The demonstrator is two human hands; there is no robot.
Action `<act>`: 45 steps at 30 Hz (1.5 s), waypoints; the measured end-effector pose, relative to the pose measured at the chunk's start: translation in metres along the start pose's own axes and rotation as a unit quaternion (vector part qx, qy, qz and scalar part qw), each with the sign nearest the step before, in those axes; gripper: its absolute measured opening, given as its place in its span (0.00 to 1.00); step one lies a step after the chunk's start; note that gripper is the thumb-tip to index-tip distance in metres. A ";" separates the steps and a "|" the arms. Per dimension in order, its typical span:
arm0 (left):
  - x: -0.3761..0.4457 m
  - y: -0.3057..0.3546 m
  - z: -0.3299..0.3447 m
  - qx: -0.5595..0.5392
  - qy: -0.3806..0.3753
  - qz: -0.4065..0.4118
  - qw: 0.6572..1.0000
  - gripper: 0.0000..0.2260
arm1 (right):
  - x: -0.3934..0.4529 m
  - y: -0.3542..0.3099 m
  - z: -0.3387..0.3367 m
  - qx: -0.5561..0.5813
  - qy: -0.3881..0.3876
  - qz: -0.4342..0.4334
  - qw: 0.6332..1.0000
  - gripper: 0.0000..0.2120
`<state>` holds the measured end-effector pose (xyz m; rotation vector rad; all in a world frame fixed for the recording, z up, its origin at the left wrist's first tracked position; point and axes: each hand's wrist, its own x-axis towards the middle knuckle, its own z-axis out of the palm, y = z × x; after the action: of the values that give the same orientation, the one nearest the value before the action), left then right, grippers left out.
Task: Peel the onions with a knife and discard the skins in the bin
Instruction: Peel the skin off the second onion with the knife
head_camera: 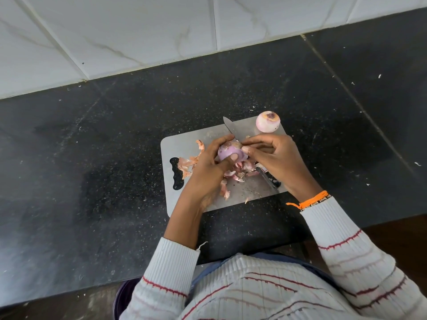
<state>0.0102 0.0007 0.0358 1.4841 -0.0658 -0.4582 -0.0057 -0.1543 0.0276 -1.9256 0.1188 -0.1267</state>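
My left hand [208, 167] grips a partly peeled purple onion [227, 153] above the grey cutting board [171, 146]. With thumb and forefinger, my right hand [275, 160] pinches the skin at the onion's right end. The knife appears to lie on the board under my hands. Its blade [231, 129] points to the far left and its dark handle [270, 179] shows below my right palm, while the middle is hidden. A peeled onion [268, 121] sits at the board's far right corner. Loose skins [188, 161] lie on the board under and beside my left hand.
The board rests on a dark speckled counter [92, 158] scattered with small skin flecks. A white tiled wall [115, 31] rises behind it. The rim of a purple bin [121, 296] shows below the counter's front edge, left of my body.
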 end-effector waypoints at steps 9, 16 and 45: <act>0.000 0.001 -0.002 0.002 0.006 0.001 1.000 0.22 | -0.003 -0.005 0.000 -0.114 -0.013 -0.151 0.982 0.13; 0.001 -0.005 -0.001 0.066 0.004 0.011 0.998 0.19 | 0.001 0.001 0.002 -0.181 0.024 -0.166 0.969 0.04; 0.005 -0.002 -0.004 0.072 0.038 0.027 0.996 0.22 | 0.002 0.004 0.005 -0.123 -0.001 -0.148 0.981 0.07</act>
<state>0.0149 0.0025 0.0320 1.6369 -0.0800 -0.3591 -0.0029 -0.1514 0.0218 -2.1816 -0.1626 -0.3207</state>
